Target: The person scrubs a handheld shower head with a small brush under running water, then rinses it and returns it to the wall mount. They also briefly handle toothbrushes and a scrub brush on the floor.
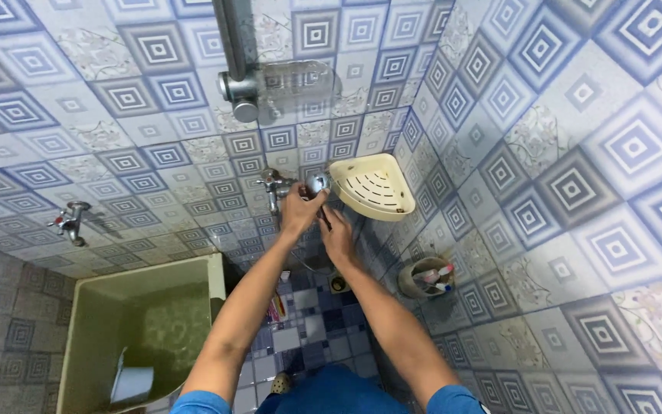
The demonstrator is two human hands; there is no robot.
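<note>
Two bare hands meet at a chrome wall tap [317, 184] in a tiled bathroom corner. The left hand [300, 211] curls closed around the tap's round knob, just above and left of the other hand. The right hand [337, 234] sits just below, fingers bent around something small and dark; what it is cannot be told. Right of the tap, touching the corner, hangs a cream corner shelf [373, 188]. Farther left, a green water tank [143, 330] stands low.
</note>
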